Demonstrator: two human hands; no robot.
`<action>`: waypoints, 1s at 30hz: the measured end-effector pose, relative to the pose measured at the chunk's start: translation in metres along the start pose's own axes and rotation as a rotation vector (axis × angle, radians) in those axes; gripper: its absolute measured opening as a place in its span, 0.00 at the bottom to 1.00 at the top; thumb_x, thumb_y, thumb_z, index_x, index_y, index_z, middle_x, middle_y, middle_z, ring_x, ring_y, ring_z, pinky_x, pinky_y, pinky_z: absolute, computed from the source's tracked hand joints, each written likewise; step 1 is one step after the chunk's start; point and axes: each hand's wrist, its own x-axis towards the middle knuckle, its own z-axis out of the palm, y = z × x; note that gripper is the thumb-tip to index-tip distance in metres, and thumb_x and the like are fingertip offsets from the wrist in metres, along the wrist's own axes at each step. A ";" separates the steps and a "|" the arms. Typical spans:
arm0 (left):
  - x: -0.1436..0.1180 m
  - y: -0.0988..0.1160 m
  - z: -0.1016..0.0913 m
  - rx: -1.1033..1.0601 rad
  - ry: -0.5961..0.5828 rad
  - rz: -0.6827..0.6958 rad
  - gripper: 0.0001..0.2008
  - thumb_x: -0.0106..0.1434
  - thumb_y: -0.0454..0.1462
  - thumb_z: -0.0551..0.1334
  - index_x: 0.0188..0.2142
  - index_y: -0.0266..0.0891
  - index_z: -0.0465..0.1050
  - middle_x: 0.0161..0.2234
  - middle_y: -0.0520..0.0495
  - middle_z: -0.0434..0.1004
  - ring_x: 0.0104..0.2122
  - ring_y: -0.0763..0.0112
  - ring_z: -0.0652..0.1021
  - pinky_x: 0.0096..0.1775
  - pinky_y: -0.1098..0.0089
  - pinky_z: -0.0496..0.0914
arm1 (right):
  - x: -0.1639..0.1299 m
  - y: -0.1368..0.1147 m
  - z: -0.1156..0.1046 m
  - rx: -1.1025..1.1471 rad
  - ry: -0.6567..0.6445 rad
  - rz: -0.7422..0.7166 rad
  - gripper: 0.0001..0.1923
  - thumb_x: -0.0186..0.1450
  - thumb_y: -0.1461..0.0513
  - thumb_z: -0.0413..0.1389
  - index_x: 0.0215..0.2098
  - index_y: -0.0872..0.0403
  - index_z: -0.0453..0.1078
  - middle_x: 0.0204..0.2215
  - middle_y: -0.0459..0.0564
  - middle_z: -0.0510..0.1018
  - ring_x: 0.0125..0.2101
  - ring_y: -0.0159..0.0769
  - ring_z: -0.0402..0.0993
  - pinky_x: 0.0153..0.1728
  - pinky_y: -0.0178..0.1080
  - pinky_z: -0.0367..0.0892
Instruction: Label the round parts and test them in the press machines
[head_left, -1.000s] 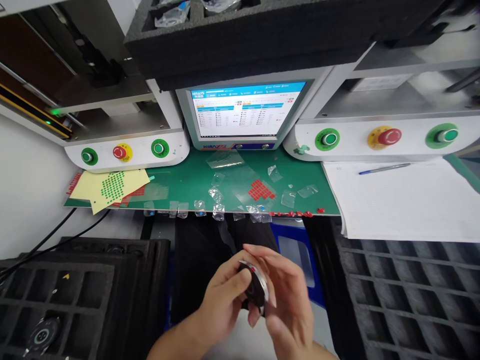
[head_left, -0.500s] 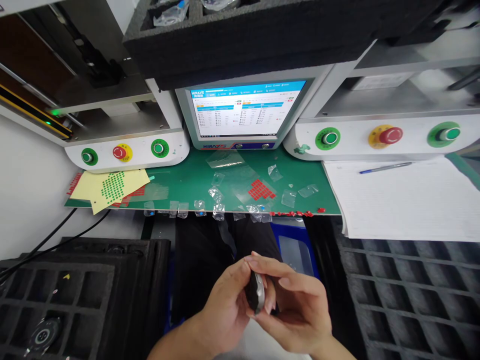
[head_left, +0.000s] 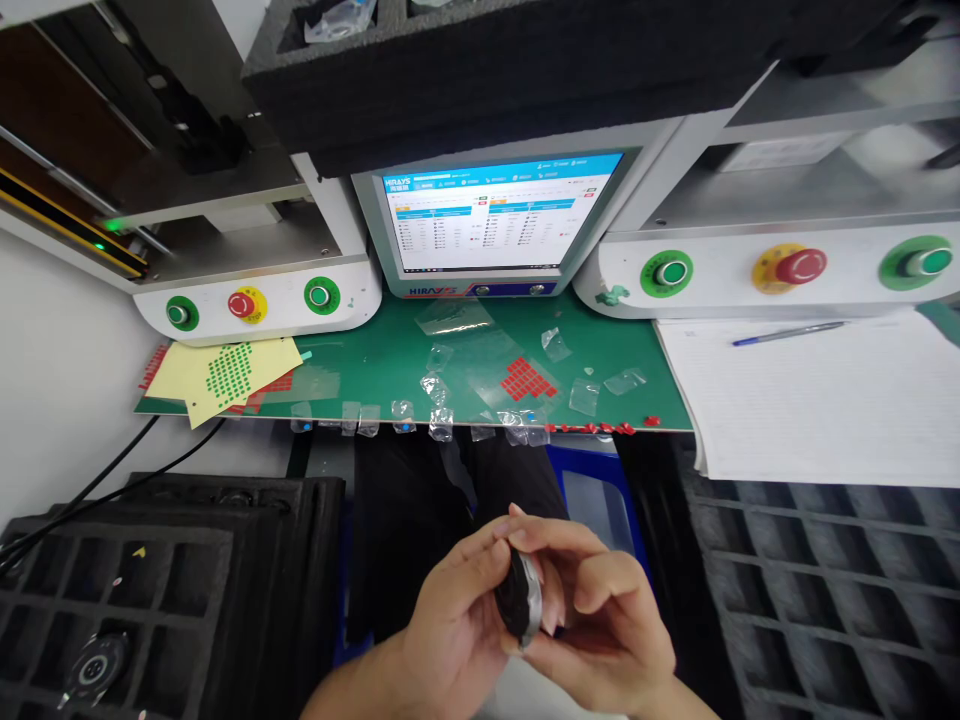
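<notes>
Part: a small round disc [head_left: 523,597], dark-faced with a bright metal rim, held edge-on between both hands, low and in front of the person's lap.
Left hand [head_left: 457,620]: closed on the disc, thumb and fingertips pinching the dark side.
Right hand [head_left: 607,630]: curled on the disc from the other side, fingers along its rim and far face.
Handling: it looks rigid, light and smooth at the rim, so probably slippery; the rim is the safest hold, sparing the faces.
Facing: the flat faces point left and right; the rim runs roughly up and down, tilted slightly. A disc has no clear long axis.
Beyond the hands: a green mat [head_left: 375,360] with red stickers [head_left: 527,379] and clear film scraps.
Left of the hands: a black foam tray [head_left: 187,570] with one similar part [head_left: 96,665].
Right of the hands: another grid tray [head_left: 825,590].
</notes>
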 end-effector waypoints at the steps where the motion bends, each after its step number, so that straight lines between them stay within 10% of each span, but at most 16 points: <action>1: 0.001 0.000 -0.001 -0.009 -0.003 -0.004 0.17 0.60 0.46 0.66 0.27 0.33 0.69 0.23 0.48 0.66 0.22 0.77 0.62 0.23 0.73 0.49 | 0.000 0.001 0.000 0.003 0.005 0.008 0.15 0.62 0.67 0.60 0.40 0.51 0.58 0.46 0.54 0.74 0.50 0.36 0.73 0.59 0.43 0.65; 23: 0.023 -0.001 -0.019 -0.192 0.069 0.036 0.19 0.54 0.48 0.68 0.25 0.32 0.74 0.23 0.47 0.71 0.26 0.72 0.70 0.34 0.70 0.63 | 0.003 0.020 -0.003 -0.191 0.011 0.082 0.17 0.63 0.64 0.60 0.39 0.49 0.53 0.48 0.55 0.75 0.49 0.40 0.76 0.45 0.39 0.75; 27: 0.029 0.001 -0.034 -0.033 0.237 0.018 0.28 0.45 0.53 0.72 0.35 0.32 0.76 0.32 0.43 0.77 0.32 0.68 0.73 0.36 0.71 0.64 | 0.047 0.048 -0.031 -0.638 0.015 0.088 0.17 0.62 0.63 0.61 0.38 0.49 0.54 0.44 0.53 0.77 0.44 0.40 0.78 0.40 0.40 0.75; 30: 0.030 0.004 -0.046 0.054 0.304 0.022 0.23 0.41 0.49 0.74 0.29 0.34 0.73 0.28 0.45 0.76 0.29 0.71 0.73 0.33 0.72 0.63 | 0.103 0.080 -0.044 -0.976 -0.228 0.253 0.16 0.60 0.65 0.61 0.40 0.51 0.57 0.39 0.52 0.77 0.38 0.39 0.77 0.37 0.40 0.72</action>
